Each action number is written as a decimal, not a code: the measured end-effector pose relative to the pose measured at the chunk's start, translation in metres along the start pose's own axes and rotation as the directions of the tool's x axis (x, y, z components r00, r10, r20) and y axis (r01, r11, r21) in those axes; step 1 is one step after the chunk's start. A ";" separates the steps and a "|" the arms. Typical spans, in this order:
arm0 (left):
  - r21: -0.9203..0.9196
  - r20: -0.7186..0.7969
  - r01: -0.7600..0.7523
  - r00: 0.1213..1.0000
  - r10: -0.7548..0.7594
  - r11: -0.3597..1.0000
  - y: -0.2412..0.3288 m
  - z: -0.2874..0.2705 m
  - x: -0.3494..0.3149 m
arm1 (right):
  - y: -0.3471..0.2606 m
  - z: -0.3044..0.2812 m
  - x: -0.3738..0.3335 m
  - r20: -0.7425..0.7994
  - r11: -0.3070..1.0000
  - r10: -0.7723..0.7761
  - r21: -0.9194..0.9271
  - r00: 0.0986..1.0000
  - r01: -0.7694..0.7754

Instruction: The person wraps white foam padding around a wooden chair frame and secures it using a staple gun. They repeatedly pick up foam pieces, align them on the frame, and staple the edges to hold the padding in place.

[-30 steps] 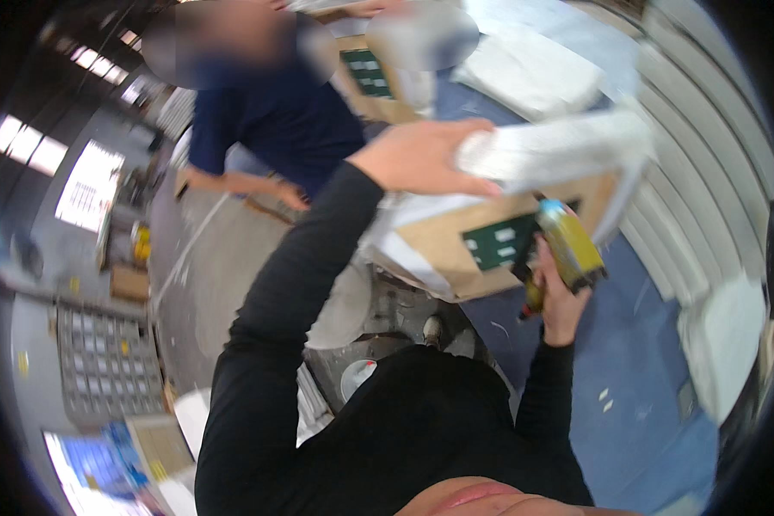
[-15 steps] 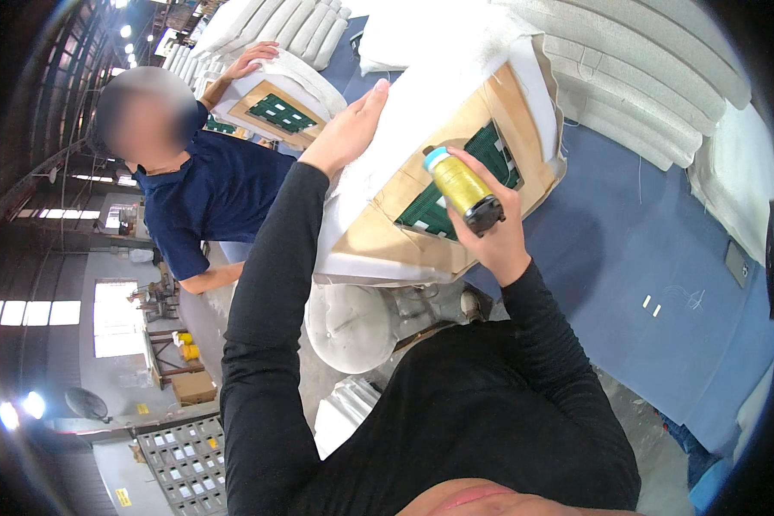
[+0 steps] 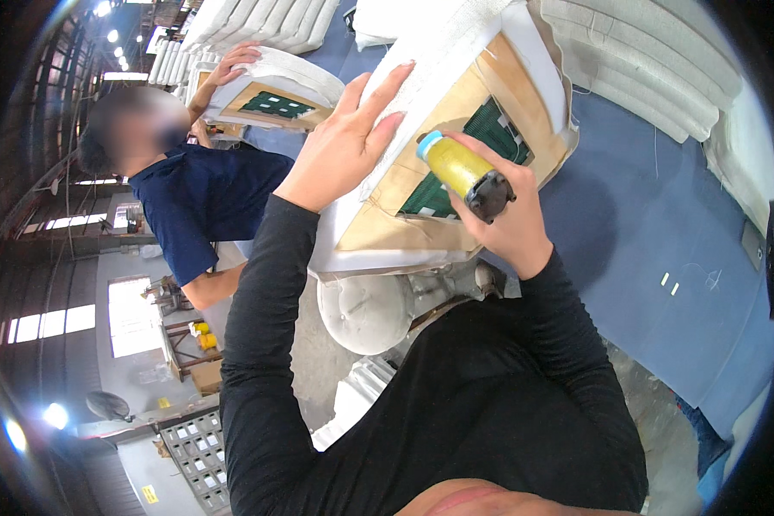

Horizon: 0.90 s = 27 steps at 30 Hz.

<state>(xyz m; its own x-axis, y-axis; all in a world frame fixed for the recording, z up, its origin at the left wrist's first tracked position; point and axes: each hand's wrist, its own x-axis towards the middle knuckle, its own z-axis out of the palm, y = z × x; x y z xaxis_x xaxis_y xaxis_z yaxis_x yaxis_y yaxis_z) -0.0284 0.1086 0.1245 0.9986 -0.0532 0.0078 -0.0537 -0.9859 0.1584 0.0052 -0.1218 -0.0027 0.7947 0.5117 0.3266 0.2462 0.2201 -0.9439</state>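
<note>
My right hand (image 3: 511, 211) is wrapped round a staple gun (image 3: 464, 172) with a yellow body, a light blue collar and a black end cap. It is over the wooden back of an upholstered panel (image 3: 456, 228), in front of its green webbing (image 3: 490, 129). My left hand (image 3: 344, 142) lies on the panel's white fabric edge with its fingers spread. White cloth wraps the panel's sides, and its loose edge hangs at the lower rim. The staple gun's far end is partly hidden by my fingers.
A person in a dark blue shirt (image 3: 206, 193) stands at the left, one hand on a similar panel (image 3: 275, 99). Stacked white cushions (image 3: 645, 60) line the blue table (image 3: 636, 232). Below the panel is a tufted light seat (image 3: 365, 314); a phone (image 3: 752, 245) lies at the right.
My left hand has come down onto the fabric edge with its fingers more spread. The staple gun has tilted slightly toward me. The view has shifted a little.
</note>
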 end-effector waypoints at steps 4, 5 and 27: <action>-0.009 0.011 0.010 1.000 -0.010 1.000 0.004 0.003 -0.005 | -0.017 -0.009 0.002 0.000 1.000 -0.005 -0.006 1.000 0.005; -0.016 0.009 0.000 1.000 0.000 1.000 0.004 0.003 -0.004 | -0.016 -0.007 0.003 -0.036 0.998 -0.062 -0.013 0.997 0.061; 0.117 0.012 0.009 1.000 -0.010 0.993 0.017 -0.005 -0.009 | -0.016 0.016 -0.004 -0.020 0.984 -0.177 -0.031 0.984 0.177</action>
<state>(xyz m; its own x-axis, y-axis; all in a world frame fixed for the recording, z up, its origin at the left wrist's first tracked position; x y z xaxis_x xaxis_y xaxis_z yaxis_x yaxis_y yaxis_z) -0.0388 0.0930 0.1319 0.9990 -0.0450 -0.0061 -0.0447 -0.9981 0.0417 -0.0103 -0.1142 0.0119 0.7492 0.4483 0.4876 0.3995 0.2814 -0.8725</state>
